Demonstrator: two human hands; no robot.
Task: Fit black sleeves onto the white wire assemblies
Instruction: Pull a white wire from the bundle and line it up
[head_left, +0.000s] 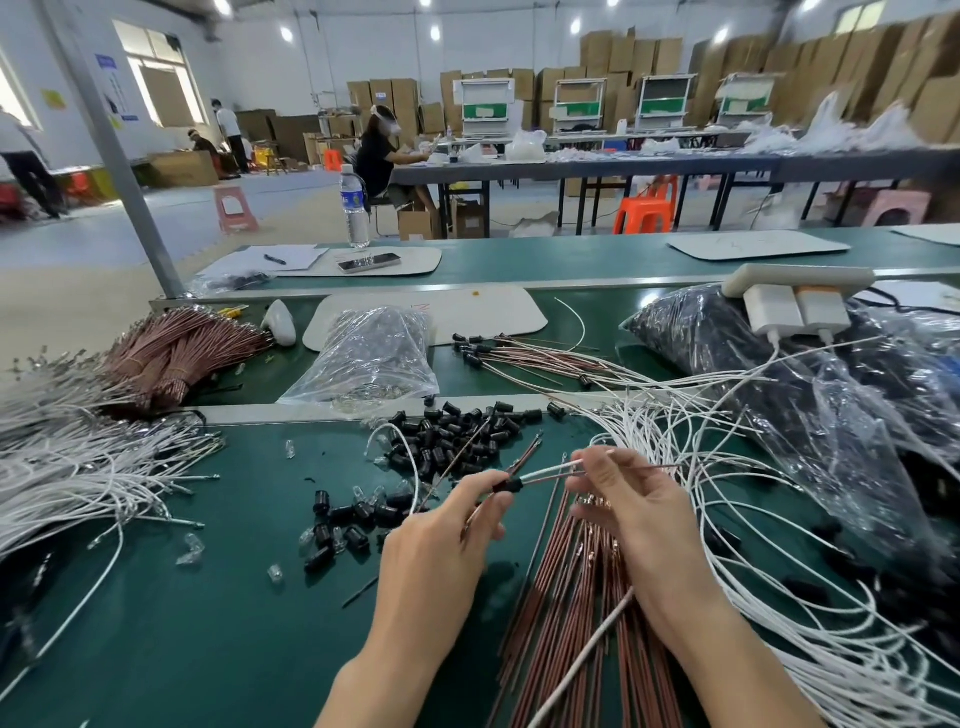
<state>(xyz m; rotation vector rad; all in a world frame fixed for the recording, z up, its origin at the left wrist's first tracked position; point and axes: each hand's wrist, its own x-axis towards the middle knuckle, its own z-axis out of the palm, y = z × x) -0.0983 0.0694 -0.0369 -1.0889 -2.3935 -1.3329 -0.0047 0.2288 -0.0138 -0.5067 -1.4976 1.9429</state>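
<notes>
My left hand (447, 535) pinches a small black sleeve (508, 486) between thumb and forefinger. A white wire (550, 472) and a thin brown wire run side by side out of the sleeve to my right hand (623, 499), which pinches them just right of it. Under my right hand lies a bundle of brown wires (566, 613). A pile of loose black sleeves (452, 436) sits just beyond my hands, with more sleeves (348, 519) and small clear bulbs to the left.
White wire assemblies spread at the right (779, 597) and the left (78, 467). Tied brown wire bundles (176, 348) lie far left. A clear bag (374, 353) and a large bag of black parts (810, 374) stand behind. A power strip (795, 296) rests on the large bag.
</notes>
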